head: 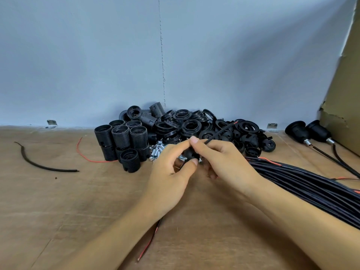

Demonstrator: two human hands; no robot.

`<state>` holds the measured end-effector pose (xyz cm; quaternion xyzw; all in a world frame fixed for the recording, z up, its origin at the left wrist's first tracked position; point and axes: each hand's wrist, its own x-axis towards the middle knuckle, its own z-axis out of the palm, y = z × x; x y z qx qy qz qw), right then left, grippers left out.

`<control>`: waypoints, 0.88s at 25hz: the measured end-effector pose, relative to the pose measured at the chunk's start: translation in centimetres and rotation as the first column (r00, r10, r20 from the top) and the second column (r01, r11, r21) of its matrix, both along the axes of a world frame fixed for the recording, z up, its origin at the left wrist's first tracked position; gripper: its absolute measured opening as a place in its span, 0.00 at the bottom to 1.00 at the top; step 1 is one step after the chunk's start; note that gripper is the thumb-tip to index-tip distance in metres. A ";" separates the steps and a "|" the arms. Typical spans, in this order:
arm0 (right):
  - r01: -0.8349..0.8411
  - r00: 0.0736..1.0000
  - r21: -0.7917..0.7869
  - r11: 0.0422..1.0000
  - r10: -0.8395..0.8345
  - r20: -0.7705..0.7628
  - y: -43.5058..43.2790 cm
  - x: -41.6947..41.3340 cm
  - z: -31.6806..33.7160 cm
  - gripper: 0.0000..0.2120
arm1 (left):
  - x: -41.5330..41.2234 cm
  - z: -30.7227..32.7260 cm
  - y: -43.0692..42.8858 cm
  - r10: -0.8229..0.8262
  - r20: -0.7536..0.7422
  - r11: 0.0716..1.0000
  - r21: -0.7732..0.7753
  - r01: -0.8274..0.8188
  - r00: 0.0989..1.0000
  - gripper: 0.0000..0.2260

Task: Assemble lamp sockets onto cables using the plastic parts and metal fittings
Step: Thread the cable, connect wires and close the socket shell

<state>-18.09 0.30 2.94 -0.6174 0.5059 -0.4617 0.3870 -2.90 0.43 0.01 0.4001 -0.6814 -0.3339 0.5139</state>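
**Soft, even light, with bending at the frame edges**

The scene is lit brightly and diffusely, in a cool tone. A broad, soft-edged shadow is cast diagonally across the upper right of the wall [272,55]. Only faint shadows are thrown on the counter [58,201] beneath the forearms. Small glints are caught on the metal fittings [156,151]. The counter's back edge is bowed by the wide lens, and fine detail is slightly smeared throughout.

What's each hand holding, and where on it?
The left hand grips a black socket part round its sides; the right hand pinches a black cable near its free end.
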 end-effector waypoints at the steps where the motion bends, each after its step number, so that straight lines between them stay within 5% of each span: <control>1: 0.040 0.999 0.006 0.999 -0.040 0.032 -0.1 0.0 0.0 0.23 | 0.0 -0.1 0.0 0.015 0.039 1.000 -0.025 -0.015 0.999 0.20; 7: 0.179 0.984 -0.068 0.981 -0.178 0.021 -0.4 0.0 -0.7 0.22 | 0.3 -0.6 -0.2 0.093 0.226 0.981 -0.186 -0.051 0.970 0.16; 13: 0.432 0.795 -0.073 0.899 -0.341 0.503 -1.5 -1.3 1.0 0.22 | 0.7 -0.9 -0.6 0.103 0.289 0.983 -0.178 -0.052 0.952 0.14; 17: 0.429 0.653 0.071 0.901 -0.363 0.665 -1.7 -1.3 1.3 0.18 | 0.9 -0.8 -0.8 0.161 0.258 0.977 -0.175 -0.118 0.952 0.17; 22: 0.179 0.836 0.181 0.967 -0.246 0.490 -0.5 0.7 -0.5 0.12 | 1.0 -0.8 -0.6 0.172 0.228 0.955 -0.277 -0.105 0.958 0.17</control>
